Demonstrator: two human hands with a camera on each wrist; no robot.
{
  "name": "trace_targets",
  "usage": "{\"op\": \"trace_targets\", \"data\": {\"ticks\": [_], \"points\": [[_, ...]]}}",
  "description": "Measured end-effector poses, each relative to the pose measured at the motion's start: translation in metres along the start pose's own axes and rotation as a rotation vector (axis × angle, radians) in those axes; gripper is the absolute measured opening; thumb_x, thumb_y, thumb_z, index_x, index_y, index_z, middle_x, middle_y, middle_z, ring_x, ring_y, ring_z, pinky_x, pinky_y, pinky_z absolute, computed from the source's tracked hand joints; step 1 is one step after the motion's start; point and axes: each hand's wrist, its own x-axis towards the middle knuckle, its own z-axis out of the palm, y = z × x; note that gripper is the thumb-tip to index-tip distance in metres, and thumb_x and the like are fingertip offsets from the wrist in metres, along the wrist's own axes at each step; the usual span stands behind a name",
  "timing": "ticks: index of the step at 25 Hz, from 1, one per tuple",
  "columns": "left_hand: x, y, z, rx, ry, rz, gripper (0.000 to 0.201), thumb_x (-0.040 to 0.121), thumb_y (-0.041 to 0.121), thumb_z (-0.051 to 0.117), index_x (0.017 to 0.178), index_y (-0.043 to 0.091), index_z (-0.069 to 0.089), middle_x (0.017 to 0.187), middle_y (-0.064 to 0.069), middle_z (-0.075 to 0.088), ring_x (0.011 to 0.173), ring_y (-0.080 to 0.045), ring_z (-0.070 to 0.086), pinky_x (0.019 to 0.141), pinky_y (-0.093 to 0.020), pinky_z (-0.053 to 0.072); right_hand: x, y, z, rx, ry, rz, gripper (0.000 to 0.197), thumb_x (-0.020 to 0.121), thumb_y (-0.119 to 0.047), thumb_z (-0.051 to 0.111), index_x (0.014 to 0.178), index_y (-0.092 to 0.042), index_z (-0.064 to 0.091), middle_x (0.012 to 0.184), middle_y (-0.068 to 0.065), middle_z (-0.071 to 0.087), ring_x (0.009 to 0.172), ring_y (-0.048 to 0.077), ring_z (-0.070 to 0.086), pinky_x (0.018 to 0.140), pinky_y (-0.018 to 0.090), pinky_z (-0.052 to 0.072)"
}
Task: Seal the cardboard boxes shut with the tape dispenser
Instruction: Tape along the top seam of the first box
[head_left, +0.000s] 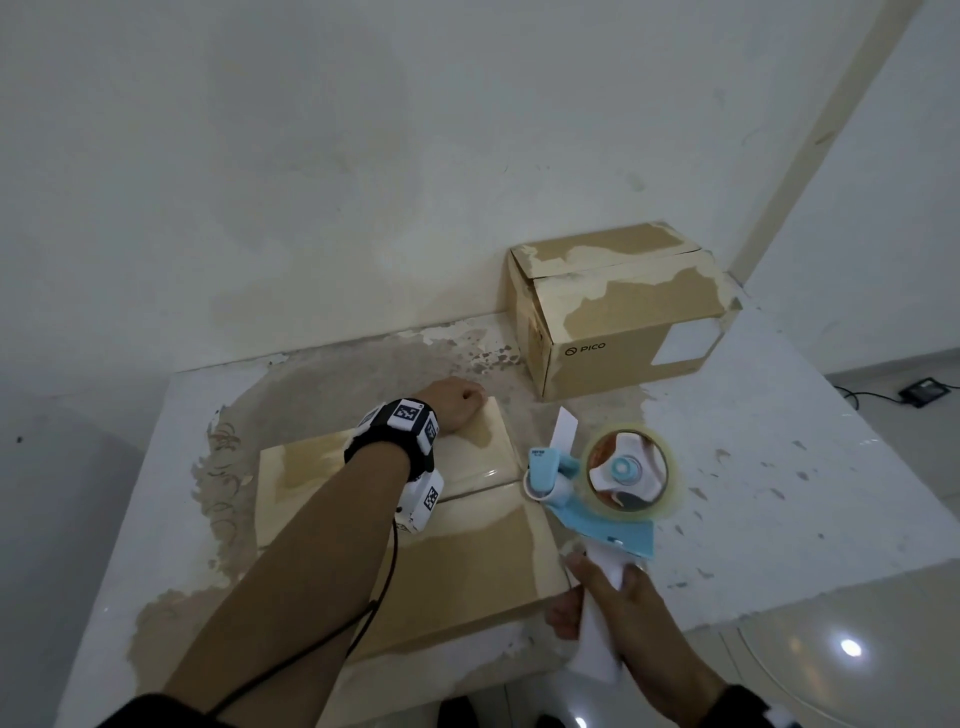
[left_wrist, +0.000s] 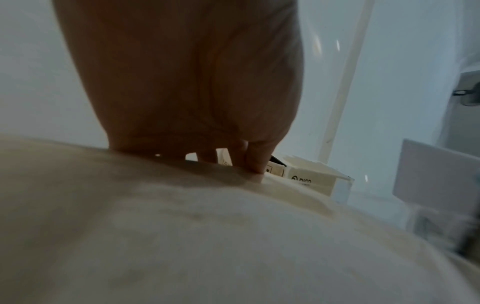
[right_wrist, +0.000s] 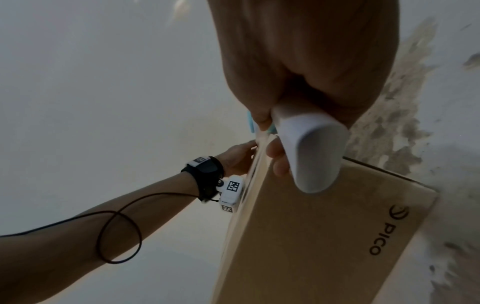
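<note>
A flat cardboard box lies in front of me with its top flaps closed along a seam. My left hand rests at its far edge, and the fingers curl down over that edge. My right hand grips the white handle of the blue and white tape dispenser. The dispenser hovers just off the box's right edge, with a loose tape end sticking up. A second, taller box marked PICO stands at the back right, its flaps closed.
Both boxes sit on a worn white table against a stained white wall. The table's right edge drops to a tiled floor, where a black device with a cable lies.
</note>
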Motion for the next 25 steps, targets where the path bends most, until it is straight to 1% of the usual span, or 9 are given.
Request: {"op": "trace_targets", "data": {"ticks": [1, 3, 5, 7, 9, 13, 16, 20, 25], "points": [[-0.003, 0.003, -0.001, -0.038, 0.040, 0.042, 0.034, 0.099, 0.024, 0.041, 0.130, 0.020, 0.054, 0.135, -0.009, 0.052, 0.121, -0.028, 0.051, 0.101, -0.034, 0.038, 0.002, 0.001, 0.002, 0.002, 0.011, -0.028, 0.022, 0.090, -0.018, 0.063, 0.093, 0.003, 0.067, 0.071, 0.029, 0.072, 0.067, 0.037, 0.073, 0.059, 0.037, 0.061], [-0.010, 0.010, -0.002, -0.049, 0.082, 0.161, 0.032, 0.093, 0.016, 0.047, 0.122, 0.025, 0.057, 0.127, -0.006, 0.049, 0.114, -0.024, 0.052, 0.099, -0.036, 0.042, 0.005, 0.001, 0.004, 0.023, 0.035, -0.065, 0.017, 0.090, -0.017, 0.063, 0.097, -0.001, 0.067, 0.073, 0.030, 0.072, 0.073, 0.040, 0.073, 0.066, 0.041, 0.062], [-0.012, 0.014, -0.001, 0.118, 0.057, 0.210, 0.028, 0.089, 0.017, 0.049, 0.106, 0.030, 0.065, 0.125, 0.000, 0.047, 0.113, -0.022, 0.049, 0.098, -0.042, 0.040, 0.008, -0.003, 0.004, 0.022, 0.036, -0.104, 0.015, 0.091, -0.017, 0.061, 0.095, -0.004, 0.067, 0.075, 0.032, 0.071, 0.076, 0.041, 0.072, 0.068, 0.041, 0.062], [-0.010, 0.014, -0.005, 0.288, 0.067, 0.166, 0.029, 0.089, 0.022, 0.046, 0.103, 0.037, 0.065, 0.128, 0.001, 0.046, 0.115, -0.025, 0.048, 0.098, -0.047, 0.038, 0.014, -0.012, 0.004, -0.015, 0.026, -0.154, 0.017, 0.093, -0.019, 0.059, 0.094, -0.004, 0.067, 0.076, 0.031, 0.071, 0.073, 0.035, 0.074, 0.064, 0.035, 0.062], [-0.006, 0.011, -0.011, 0.341, 0.054, 0.081, 0.031, 0.091, 0.027, 0.042, 0.109, 0.042, 0.062, 0.130, -0.001, 0.045, 0.116, -0.029, 0.047, 0.100, -0.050, 0.037, 0.022, -0.022, 0.003, -0.019, 0.027, -0.175, 0.022, 0.092, -0.020, 0.060, 0.091, 0.000, 0.067, 0.071, 0.028, 0.070, 0.067, 0.031, 0.073, 0.062, 0.034, 0.061], [0.004, 0.015, -0.013, 0.346, -0.017, -0.004, 0.033, 0.093, 0.031, 0.036, 0.108, 0.046, 0.061, 0.129, -0.004, 0.044, 0.118, -0.032, 0.046, 0.103, -0.054, 0.034, 0.024, -0.030, -0.004, -0.043, -0.020, -0.128, 0.025, 0.093, -0.022, 0.059, 0.089, 0.002, 0.063, 0.063, 0.021, 0.061, 0.074, 0.039, 0.073, 0.069, 0.043, 0.062], [0.010, 0.014, -0.013, 0.331, -0.067, -0.008, 0.033, 0.093, 0.031, 0.038, 0.113, 0.045, 0.061, 0.127, -0.009, 0.043, 0.117, -0.036, 0.047, 0.105, -0.050, 0.036, 0.012, -0.028, -0.012, -0.077, -0.038, -0.097, 0.024, 0.093, -0.024, 0.058, 0.084, -0.001, 0.058, 0.060, 0.017, 0.052, 0.067, 0.039, 0.070, 0.064, 0.042, 0.061], [0.015, 0.011, -0.018, 0.346, -0.099, 0.014, 0.033, 0.094, 0.031, 0.039, 0.114, 0.046, 0.060, 0.128, -0.011, 0.043, 0.114, -0.036, 0.051, 0.104, -0.043, 0.039, -0.008, -0.013, -0.031, -0.138, -0.059, -0.101, 0.029, 0.093, -0.027, 0.058, 0.072, -0.009, 0.050, 0.054, 0.011, 0.046, 0.050, 0.030, 0.057, 0.054, 0.035, 0.049], [0.016, 0.014, -0.019, 0.362, -0.104, 0.017, 0.034, 0.096, 0.030, 0.037, 0.117, 0.044, 0.061, 0.132, -0.013, 0.041, 0.115, -0.035, 0.052, 0.103, -0.042, 0.041, -0.034, 0.015, -0.061, -0.277, -0.077, -0.047, 0.042, 0.092, -0.032, 0.058, 0.058, -0.007, 0.051, 0.049, 0.017, 0.052, 0.046, 0.030, 0.057, 0.053, 0.032, 0.049]]}}
